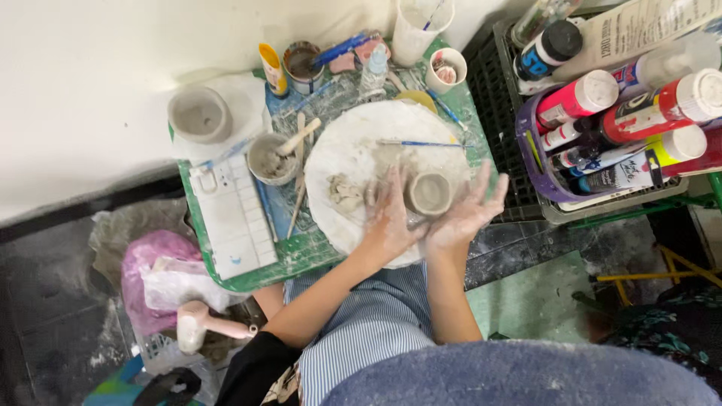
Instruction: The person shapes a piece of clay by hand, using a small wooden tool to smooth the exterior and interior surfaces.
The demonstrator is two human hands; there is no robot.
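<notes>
While both clay-smeared hands, left hand and right hand, cup the small clay pot with fingers spread, its walls look formed; 1 clay lump lies unused.

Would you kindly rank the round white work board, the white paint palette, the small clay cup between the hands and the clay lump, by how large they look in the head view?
1. Round white work board
2. White paint palette
3. Small clay cup
4. Clay lump

The cup and lump look nearly alike, so their order is unsure.
</notes>
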